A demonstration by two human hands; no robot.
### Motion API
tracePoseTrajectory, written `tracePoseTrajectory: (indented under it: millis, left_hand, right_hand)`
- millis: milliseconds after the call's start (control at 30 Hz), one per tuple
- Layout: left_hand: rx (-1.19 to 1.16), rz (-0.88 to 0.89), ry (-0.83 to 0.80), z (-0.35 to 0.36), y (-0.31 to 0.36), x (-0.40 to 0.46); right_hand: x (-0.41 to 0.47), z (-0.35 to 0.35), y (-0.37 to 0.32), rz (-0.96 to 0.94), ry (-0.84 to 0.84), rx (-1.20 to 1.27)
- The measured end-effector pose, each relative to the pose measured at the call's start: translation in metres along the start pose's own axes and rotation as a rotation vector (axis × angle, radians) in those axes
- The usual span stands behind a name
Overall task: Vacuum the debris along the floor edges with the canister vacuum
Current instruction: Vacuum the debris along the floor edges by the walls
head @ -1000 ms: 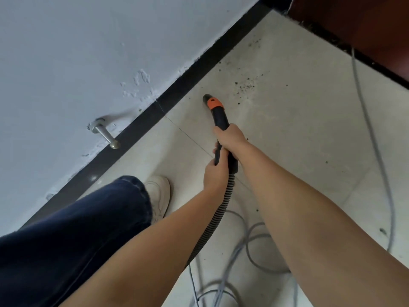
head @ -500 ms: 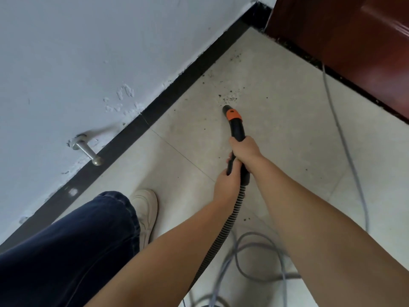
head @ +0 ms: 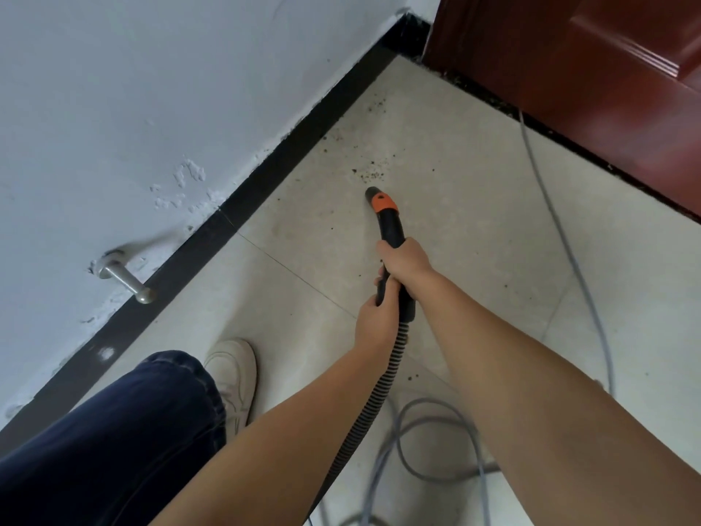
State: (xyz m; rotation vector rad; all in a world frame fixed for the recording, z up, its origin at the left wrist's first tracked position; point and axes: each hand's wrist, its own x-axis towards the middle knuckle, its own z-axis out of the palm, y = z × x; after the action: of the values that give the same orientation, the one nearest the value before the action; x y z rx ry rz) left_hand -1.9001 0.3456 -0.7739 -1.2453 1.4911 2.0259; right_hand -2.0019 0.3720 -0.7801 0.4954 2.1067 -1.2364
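A black vacuum nozzle [head: 387, 218] with an orange collar points down at the pale floor tiles. Its tip sits just short of a patch of dark crumbs [head: 370, 174]. More debris [head: 375, 104] lies scattered toward the corner by the black skirting. My right hand [head: 406, 260] grips the nozzle tube from above. Behind it, my left hand [head: 377, 317] holds the same tube where the ribbed hose [head: 373, 400] begins. The hose runs back under my arms. The canister itself is out of view.
A white wall with black skirting [head: 242, 206] runs along the left, with a metal door stop [head: 125, 277] sticking out. A dark red door [head: 591, 81] closes the far right. A grey cable [head: 569, 260] trails over the tiles and coils near my leg and white shoe [head: 233, 377].
The nozzle has moved along the floor toward the corner and the crumbs, then eased slightly back. My view has shifted toward the door. Both hands keep their hold.
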Motion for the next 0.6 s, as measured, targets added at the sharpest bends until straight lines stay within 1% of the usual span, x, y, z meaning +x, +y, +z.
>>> tracePoseTrajectory:
  millis: [133,367,467,600]
  left_hand:
    - [0.029,0.005,-0.021,0.012,-0.004,0.003]
    - [0.056,0.008,-0.033,0.019,0.002,0.017]
    - [0.050,0.014,-0.015,0.015,0.008,0.022]
    - [0.011,0.034,0.057,-0.003,0.010,0.021]
  right_hand:
    - [0.004,-0.014,0.009,0.021,0.046,0.042]
    - [0.018,-0.018,0.006,0.014,0.072,0.063]
    - [0.023,-0.013,-0.002,0.001,0.056,0.044]
    - [0.019,0.011,-0.014,-0.045,-0.029,-0.016]
